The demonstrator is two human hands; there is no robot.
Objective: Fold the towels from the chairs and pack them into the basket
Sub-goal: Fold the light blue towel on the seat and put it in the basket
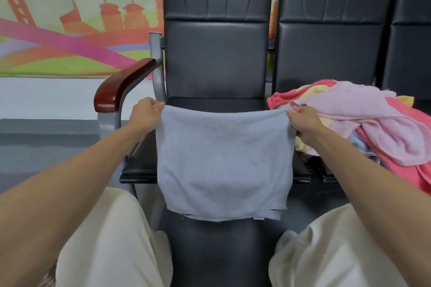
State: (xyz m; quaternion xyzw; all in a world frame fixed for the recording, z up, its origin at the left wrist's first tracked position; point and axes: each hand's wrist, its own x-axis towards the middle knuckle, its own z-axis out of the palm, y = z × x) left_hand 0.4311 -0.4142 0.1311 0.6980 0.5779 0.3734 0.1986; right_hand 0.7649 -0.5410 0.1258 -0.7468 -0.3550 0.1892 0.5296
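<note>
The pale blue towel (224,158) hangs doubled in the air in front of the black chair (217,58), covering the seat's front edge. Its top fold runs level from side to side and its loose edges point down. Both arms reach forward. The left hand (145,113) pinches the top left corner and the right hand (303,121) the top right. A heap of pink and yellow towels (373,123) lies on the next seat.

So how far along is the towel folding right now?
No basket is in view, so nothing packed can be confirmed. In hand: the left hand and right hand pinch the top corners of the grey-blue towel, hanging doubled over. Left: the unfolded pile of pink, coral and yellow towels on the next chair.
</note>
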